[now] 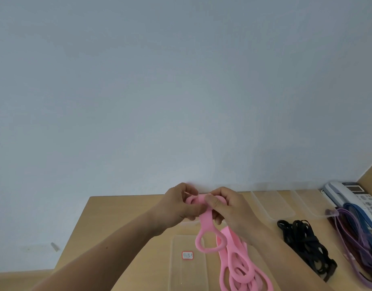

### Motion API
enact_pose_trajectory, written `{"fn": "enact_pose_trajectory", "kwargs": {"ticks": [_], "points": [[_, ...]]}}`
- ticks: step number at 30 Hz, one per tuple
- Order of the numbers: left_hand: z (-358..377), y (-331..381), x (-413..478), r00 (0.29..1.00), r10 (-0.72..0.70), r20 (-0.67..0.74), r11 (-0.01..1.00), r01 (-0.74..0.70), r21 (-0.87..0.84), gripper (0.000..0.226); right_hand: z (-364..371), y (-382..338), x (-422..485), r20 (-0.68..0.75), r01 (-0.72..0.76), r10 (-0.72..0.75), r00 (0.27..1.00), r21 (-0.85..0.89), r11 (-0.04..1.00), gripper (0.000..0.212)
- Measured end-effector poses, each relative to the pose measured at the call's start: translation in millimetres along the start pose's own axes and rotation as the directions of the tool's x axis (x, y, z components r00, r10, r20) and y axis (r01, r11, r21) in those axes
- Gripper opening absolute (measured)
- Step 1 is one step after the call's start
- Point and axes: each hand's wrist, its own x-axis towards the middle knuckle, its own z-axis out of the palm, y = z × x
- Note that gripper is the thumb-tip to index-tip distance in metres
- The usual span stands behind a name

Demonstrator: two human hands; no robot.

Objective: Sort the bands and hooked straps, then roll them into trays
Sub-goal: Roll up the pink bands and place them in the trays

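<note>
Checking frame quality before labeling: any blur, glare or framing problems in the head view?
Head view: soft, even light with no hard shadows or glare; the camera is pitched up, so the blank wall fills most of the frame; both hands and the pink band sit low and look slightly soft; the clear trays are low-contrast against the table; straight edges bend near the right border.

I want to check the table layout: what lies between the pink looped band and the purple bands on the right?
In the head view, a tangled black strap lies on the wooden table between the pink looped band and the purple bands.
</note>
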Motion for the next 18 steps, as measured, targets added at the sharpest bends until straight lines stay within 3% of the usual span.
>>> {"fn": "enact_pose_trajectory", "kwargs": {"ticks": [2, 7, 12, 18], "points": [[-2, 0, -1, 0.998, -0.020, 0.062, 0.998, 0.016, 0.067, 0.035, 0, 0, 0, -0.004, 0.013, -0.013, 1.000, 0.001, 1.000, 0.039], [-6, 1, -3, 0.993, -0.076, 0.091, 0.997, 0.078, -0.013, 0.037, 1, 4, 3, 0.031, 0.049, -0.049, 0.998, 0.000, 0.999, 0.013], [-9, 5, -3, 0.982, -0.102, 0.161, 0.983, 0.124, -0.133, 0.012, 3, 4, 3, 0.080, 0.059, -0.061, 0.995, 0.029, 0.998, 0.027], [-9, 2, -2, 0.990, -0.114, 0.088, 0.970, 0.130, -0.204, 0.045, 5, 11, 2, 0.065, 0.042, -0.043, 0.997, 0.008, 0.999, 0.037]]}}
